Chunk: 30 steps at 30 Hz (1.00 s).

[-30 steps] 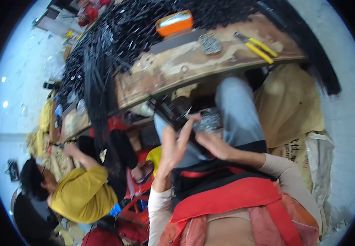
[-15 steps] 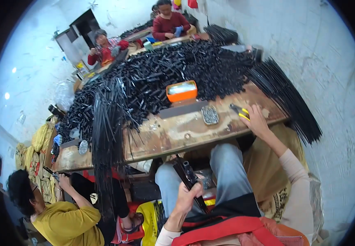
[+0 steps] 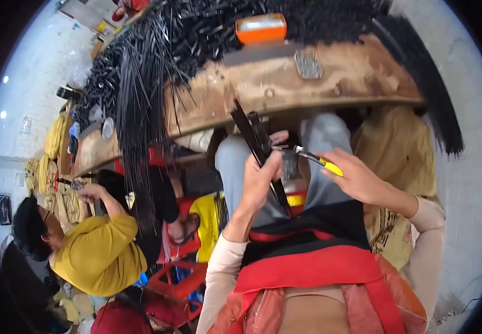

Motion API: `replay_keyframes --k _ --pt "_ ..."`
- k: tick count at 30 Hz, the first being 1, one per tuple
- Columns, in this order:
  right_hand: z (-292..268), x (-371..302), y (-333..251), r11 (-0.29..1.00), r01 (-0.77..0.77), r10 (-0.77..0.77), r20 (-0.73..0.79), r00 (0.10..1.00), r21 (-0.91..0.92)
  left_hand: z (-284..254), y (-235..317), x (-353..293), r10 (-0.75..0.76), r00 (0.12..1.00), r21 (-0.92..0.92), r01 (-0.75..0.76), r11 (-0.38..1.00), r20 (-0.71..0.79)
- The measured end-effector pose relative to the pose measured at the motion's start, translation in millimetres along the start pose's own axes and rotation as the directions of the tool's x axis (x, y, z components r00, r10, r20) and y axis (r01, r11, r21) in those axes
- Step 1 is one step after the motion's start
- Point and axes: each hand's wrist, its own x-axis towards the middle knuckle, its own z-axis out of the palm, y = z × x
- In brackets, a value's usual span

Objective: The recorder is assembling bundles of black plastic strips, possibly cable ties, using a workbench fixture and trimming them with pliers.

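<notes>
Over my lap, my left hand (image 3: 260, 175) is closed round long black strips with a black tubular piece (image 3: 256, 133) beside them. They slant up toward the table edge. My right hand (image 3: 355, 175) grips pliers (image 3: 330, 165) with yellow handles. The pliers' metal jaws point left, a short way from the black piece and apart from it. Small thin metal bits show near my left fingers, too small to name. My left fingertips are partly hidden behind the black piece.
The worn wooden table (image 3: 224, 94) carries heaps of black parts, an orange box (image 3: 260, 29) and a small tray of metal pieces (image 3: 308, 64). Bundles of black strips (image 3: 140, 94) hang off its edge. At left sits a co-worker in a yellow top (image 3: 99, 250).
My right hand has lifted the pliers off the table and brought them down beside my left hand. My left hand still holds the black strips. The view has tilted downward.
</notes>
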Motion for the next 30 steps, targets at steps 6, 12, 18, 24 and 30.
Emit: replay_keyframes --k 6,12,18,24,30 --pt "16.3 1.3 -6.3 0.903 0.185 -0.231 -0.075 0.97 -0.389 -15.4 -9.2 -13.4 0.009 0.993 -0.044 -0.003 0.999 0.122" --pt "22.7 -8.7 -8.8 0.873 0.245 -0.327 -0.134 0.936 -0.421 -13.8 -12.5 -30.9 0.012 0.987 -0.072 0.0 0.997 0.157" --pt "26.2 -12.4 -2.1 0.803 0.216 -0.361 -0.165 0.918 -0.555 -13.0 -15.3 -26.8 -0.035 0.992 -0.069 0.043 0.997 0.121" --pt "9.9 -8.8 1.5 0.792 0.187 -0.366 -0.206 0.907 -0.582 -2.7 -9.1 -25.7 0.005 0.988 -0.012 -0.003 1.0 0.155" --pt "37.5 -2.0 3.2 0.842 0.236 -0.388 -0.241 0.89 -0.485 -6.7 -11.7 -28.4 0.014 0.99 -0.065 -0.004 0.998 0.141"
